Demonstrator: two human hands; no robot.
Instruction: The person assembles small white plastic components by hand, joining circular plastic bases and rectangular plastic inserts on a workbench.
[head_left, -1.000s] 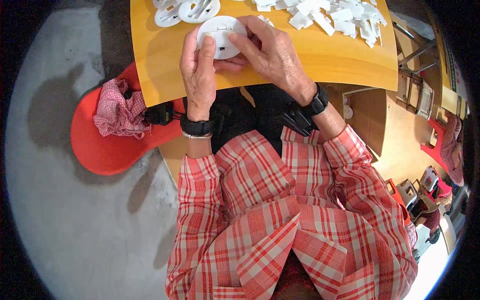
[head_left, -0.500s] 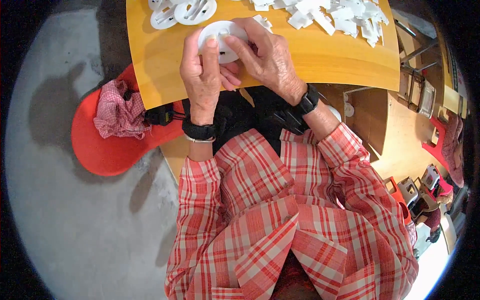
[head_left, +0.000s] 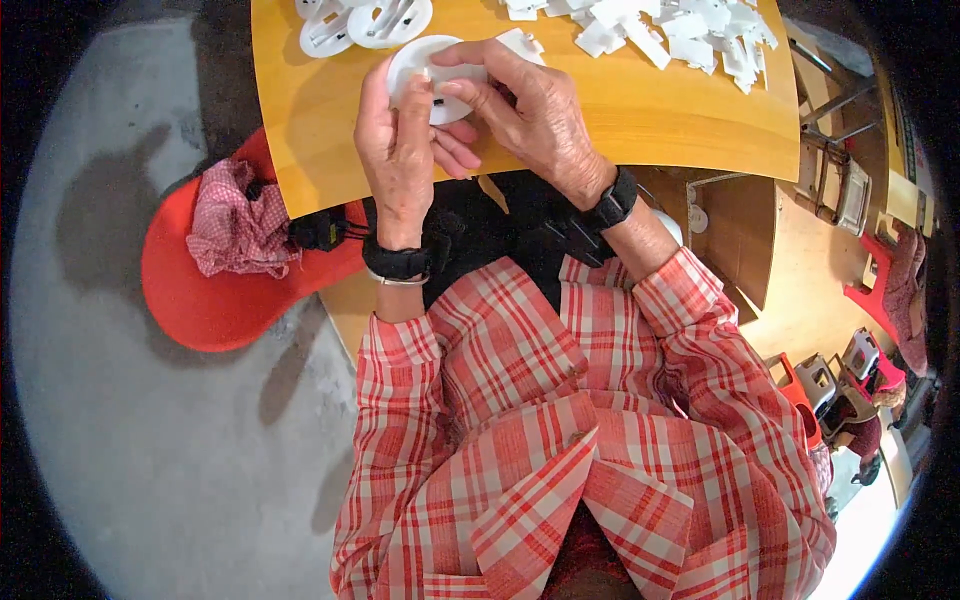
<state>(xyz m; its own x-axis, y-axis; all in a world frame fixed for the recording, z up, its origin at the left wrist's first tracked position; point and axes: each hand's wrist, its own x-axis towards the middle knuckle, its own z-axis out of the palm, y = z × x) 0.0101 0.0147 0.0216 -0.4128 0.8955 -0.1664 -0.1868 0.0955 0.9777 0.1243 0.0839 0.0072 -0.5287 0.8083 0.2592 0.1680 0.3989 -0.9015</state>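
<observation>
Above the near part of the table, my left hand [head_left: 402, 135] grips a white round plastic disc [head_left: 413, 62]. Its thumb presses on the face and its other fingers are behind. A small black piece [head_left: 438, 102] shows low on the disc. My right hand [head_left: 535, 110] is at the disc's right side, thumb and forefinger bent together over its face in a pinch. Whatever lies between those fingertips is too small or hidden to make out. Similar white discs with slots [head_left: 390, 22] lie on the table beyond my left hand.
Loose flat white plastic pieces [head_left: 690, 30] are heaped at the far right of the yellow table [head_left: 640, 125]. One piece [head_left: 520, 45] lies just beyond my right hand. A red seat [head_left: 205, 300] with a checked cloth [head_left: 240, 220] stands left. An open cardboard box [head_left: 735, 235] is below the table at right.
The disc has shifted slightly left with my left hand. My right forefinger has come over the disc's face, and the right thumb has drawn back from where it pressed.
</observation>
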